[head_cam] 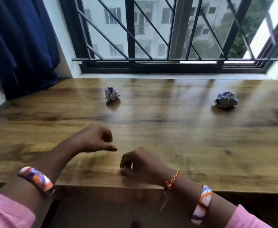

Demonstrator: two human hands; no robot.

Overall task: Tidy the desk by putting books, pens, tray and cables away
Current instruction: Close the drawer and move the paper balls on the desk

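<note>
The wooden desk (184, 137) carries two crumpled paper balls: one (111, 94) at the back centre-left, another (226, 99) at the back right. No books, pens, tray or cables show in this view. My left hand (95, 139) hovers over the near middle of the desk, fingers loosely curled, thumb stretched toward the right, holding nothing. My right hand (138, 163) hangs just beside it near the front edge, fingers drooping loosely, nothing in it. Both wrists wear patterned bangles.
A barred window (159, 30) runs along the back of the desk above a white sill. A dark blue curtain (19, 46) hangs at the back left corner. The desk's front edge (102, 186) lies under my forearms.
</note>
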